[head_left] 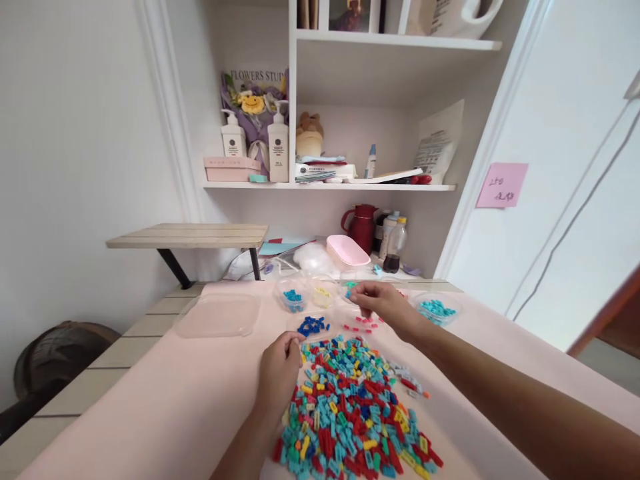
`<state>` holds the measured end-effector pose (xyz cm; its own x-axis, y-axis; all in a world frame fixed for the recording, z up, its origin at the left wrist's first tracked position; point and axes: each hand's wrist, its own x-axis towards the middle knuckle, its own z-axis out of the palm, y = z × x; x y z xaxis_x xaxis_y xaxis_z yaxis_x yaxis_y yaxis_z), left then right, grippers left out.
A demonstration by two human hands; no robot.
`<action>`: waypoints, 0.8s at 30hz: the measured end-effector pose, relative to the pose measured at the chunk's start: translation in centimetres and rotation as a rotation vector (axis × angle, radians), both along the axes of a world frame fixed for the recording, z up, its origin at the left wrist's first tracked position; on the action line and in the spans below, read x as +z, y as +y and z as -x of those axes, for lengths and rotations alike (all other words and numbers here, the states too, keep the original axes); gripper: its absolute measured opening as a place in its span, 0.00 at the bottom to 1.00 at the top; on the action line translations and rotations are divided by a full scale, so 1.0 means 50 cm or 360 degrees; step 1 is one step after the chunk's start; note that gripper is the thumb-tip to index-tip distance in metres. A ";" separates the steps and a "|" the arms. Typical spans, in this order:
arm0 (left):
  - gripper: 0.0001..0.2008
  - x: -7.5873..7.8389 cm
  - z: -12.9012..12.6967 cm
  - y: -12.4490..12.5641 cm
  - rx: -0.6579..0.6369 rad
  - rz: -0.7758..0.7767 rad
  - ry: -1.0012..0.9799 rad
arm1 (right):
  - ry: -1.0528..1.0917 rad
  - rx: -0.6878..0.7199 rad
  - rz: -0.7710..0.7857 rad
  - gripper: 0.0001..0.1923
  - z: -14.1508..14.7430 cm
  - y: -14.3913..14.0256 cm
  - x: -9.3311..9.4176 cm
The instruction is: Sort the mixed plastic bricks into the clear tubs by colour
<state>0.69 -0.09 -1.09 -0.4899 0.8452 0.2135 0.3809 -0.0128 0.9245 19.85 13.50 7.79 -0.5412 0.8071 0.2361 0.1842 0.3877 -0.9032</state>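
Sorting barely begun. Mixed pile (350, 407) is large; beyond it, small dark-blue (311, 326) and pink (361, 325) groups, plus cups (293, 298) with few pieces. Left hand (280, 373) curled at pile's near-left edge, grasp unclear. Right hand (383, 303) pinching over pink group, contents hidden.

The dark strip of wrapping (256, 75) at the top of the purple flower bunch (255, 107), at the left end of the white wall shelf (330, 187), says "FLOWERS STUD" in light letters; the end of the word is cut off by the shelf post. The pink sticky note (501, 185) on the white door frame has handwriting that looks like "2FO", with scribbles under it that are too blurry to read. The two white pump bottles (279, 148) have labels too small to read.
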 end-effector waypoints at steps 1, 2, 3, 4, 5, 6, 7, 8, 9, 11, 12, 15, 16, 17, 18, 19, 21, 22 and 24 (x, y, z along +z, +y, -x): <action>0.15 -0.001 0.000 0.000 0.0002 -0.0008 -0.0017 | 0.0014 0.0010 -0.0051 0.12 0.039 0.007 0.010; 0.15 -0.001 0.000 0.000 0.0004 -0.0015 -0.0034 | 0.0006 -0.0030 -0.0121 0.12 0.077 0.015 0.017; 0.15 -0.001 0.000 -0.001 0.0006 -0.0021 -0.0049 | -0.0030 -0.0103 -0.0201 0.11 0.114 0.021 0.021; 0.14 0.000 -0.001 -0.001 0.0007 -0.0026 -0.0061 | -0.0093 -0.0190 -0.0305 0.10 0.147 0.027 0.022; 0.14 0.002 -0.001 -0.002 0.0009 -0.0031 -0.0071 | -0.0120 -0.0211 -0.0349 0.10 0.176 0.030 0.021; 0.14 0.003 -0.002 -0.003 0.0013 -0.0036 -0.0077 | -0.0146 -0.0227 -0.0390 0.11 0.198 0.032 0.018; 0.14 0.004 -0.003 -0.004 0.0018 -0.0041 -0.0080 | -0.0164 -0.0239 -0.0422 0.12 0.213 0.032 0.015; 0.14 0.005 -0.003 -0.004 0.0022 -0.0045 -0.0081 | -0.0177 -0.0237 -0.0442 0.14 0.221 0.029 0.011; 0.14 0.006 -0.003 -0.004 0.0026 -0.0048 -0.0080 | -0.0194 -0.0225 -0.0460 0.14 0.223 0.025 0.007; 0.14 0.007 -0.002 -0.004 0.0027 -0.0048 -0.0076 | -0.0229 -0.0157 -0.0464 0.11 0.207 0.012 -0.002; 0.14 0.007 -0.001 -0.004 0.0025 -0.0046 -0.0074 | -0.0241 -0.0102 -0.0449 0.10 0.191 0.004 -0.006; 0.14 0.007 0.002 -0.004 0.0015 -0.0038 -0.0074 | -0.0209 0.0021 -0.0348 0.10 0.119 -0.018 -0.017; 0.14 0.007 0.003 -0.004 0.0012 -0.0035 -0.0077 | -0.0187 0.0031 -0.0312 0.10 0.090 -0.023 -0.021; 0.14 0.007 0.003 -0.004 0.0008 -0.0032 -0.0082 | -0.0165 0.0024 -0.0282 0.10 0.060 -0.027 -0.024; 0.14 0.007 0.003 -0.005 0.0007 -0.0031 -0.0088 | -0.0145 0.0004 -0.0259 0.11 0.030 -0.028 -0.027; 0.14 0.007 0.003 -0.005 0.0006 -0.0029 -0.0096 | -0.0128 -0.0031 -0.0251 0.11 0.001 -0.028 -0.032; 0.14 0.007 0.002 -0.005 0.0006 -0.0031 -0.0108 | -0.0112 -0.0118 -0.0254 0.13 -0.053 -0.026 -0.043; 0.14 0.008 0.001 -0.005 0.0009 -0.0030 -0.0112 | -0.0112 -0.0164 -0.0255 0.14 -0.075 -0.024 -0.051; 0.16 0.009 0.001 -0.005 0.0025 -0.0025 -0.0127 | -0.0130 -0.0232 -0.0243 0.15 -0.111 -0.022 -0.071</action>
<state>0.64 -0.32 -0.64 -0.5191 0.8342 0.1862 0.3061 -0.0219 0.9517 25.41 12.40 4.24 -0.4436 0.8365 0.3215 0.3186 0.4825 -0.8159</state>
